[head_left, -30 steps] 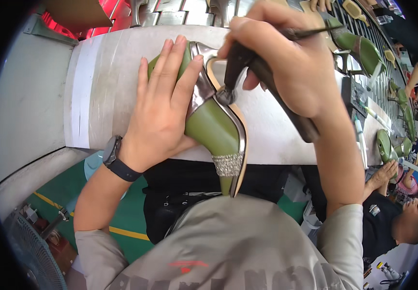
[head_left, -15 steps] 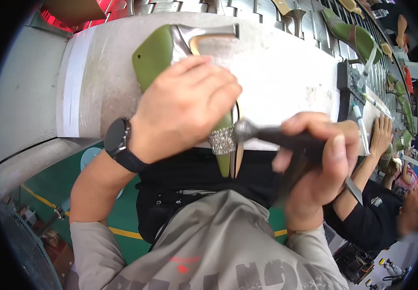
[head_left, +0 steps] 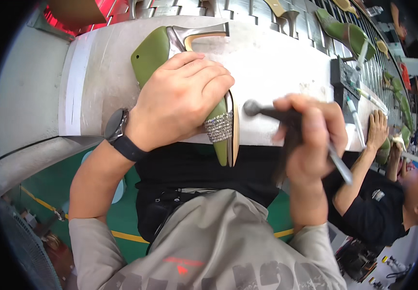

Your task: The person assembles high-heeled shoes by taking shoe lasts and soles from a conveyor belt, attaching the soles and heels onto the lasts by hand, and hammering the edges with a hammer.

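A green high-heeled shoe (head_left: pixel 152 54) lies on its side on the pale bench, with its pointed toe toward me and its sole to the right. A glittering stone band (head_left: pixel 219 128) crosses its front, and the shiny heel (head_left: pixel 200 32) points right. My left hand (head_left: pixel 180 94) is wrapped over the middle of the shoe, hiding that part. Closed around a dark hammer (head_left: pixel 272 113), my right hand (head_left: pixel 315 133) is raised right of the sole. The hammer's round face is apart from the sole; motion blurs the tool and hand. A shiny blade-like end (head_left: pixel 340 166) sticks out below that hand.
Beyond the pale bench (head_left: pixel 286 63) runs a slatted metal conveyor (head_left: pixel 252 9) with more green shoes (head_left: pixel 342 31). A dark block (head_left: pixel 340 75) and several syringes (head_left: pixel 355 118) lie at the bench's right end. A co-worker's hand (head_left: pixel 377 129) rests close to them.
The hammer has swung back from the sole, up and a little to the right. My left hand and the shoe have shifted slightly left.
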Available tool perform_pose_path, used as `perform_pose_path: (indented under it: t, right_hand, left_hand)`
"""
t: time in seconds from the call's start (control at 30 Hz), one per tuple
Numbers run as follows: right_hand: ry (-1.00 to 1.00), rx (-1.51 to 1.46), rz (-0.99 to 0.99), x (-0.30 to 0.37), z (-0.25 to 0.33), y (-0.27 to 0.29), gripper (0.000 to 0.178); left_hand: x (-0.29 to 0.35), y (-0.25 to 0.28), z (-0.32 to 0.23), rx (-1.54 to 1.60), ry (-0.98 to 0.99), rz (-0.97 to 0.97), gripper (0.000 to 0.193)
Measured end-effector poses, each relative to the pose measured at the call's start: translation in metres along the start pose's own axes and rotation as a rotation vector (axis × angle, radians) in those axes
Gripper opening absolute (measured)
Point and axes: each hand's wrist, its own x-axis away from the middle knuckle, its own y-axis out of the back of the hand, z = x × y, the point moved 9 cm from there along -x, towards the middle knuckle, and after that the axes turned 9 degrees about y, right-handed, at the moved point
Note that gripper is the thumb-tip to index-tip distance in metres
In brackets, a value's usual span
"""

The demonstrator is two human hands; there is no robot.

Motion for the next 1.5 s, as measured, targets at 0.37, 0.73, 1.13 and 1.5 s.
perform_pose_path:
  t: [0.37,0.73,1.13,1.5]
  right_hand:
    - [0.518,0.623,0.556,-0.025,0.033,-0.056,0.092]
    - [-0.166,-0.009,0.138,-0.231,-0.095,-0.172,0.057]
    - [-0.003,1.354,0.556,-0.303,-0.164,-0.065,0.049]
    - [-0.237,1.466,0.586,-0.389,-0.289,0.087,0.045]
  left_hand:
    - [-0.012,0.066,0.104,1.603,0.625,-0.446,0.049]
    - [0.020,0.018,0.096,0.903,0.773,-0.173,0.042]
    - [0.078,0.025,0.055,0.495,0.628,-0.229,0.023]
    - [0.058,0.015,0.045,0.170,0.451,-0.129,0.028]
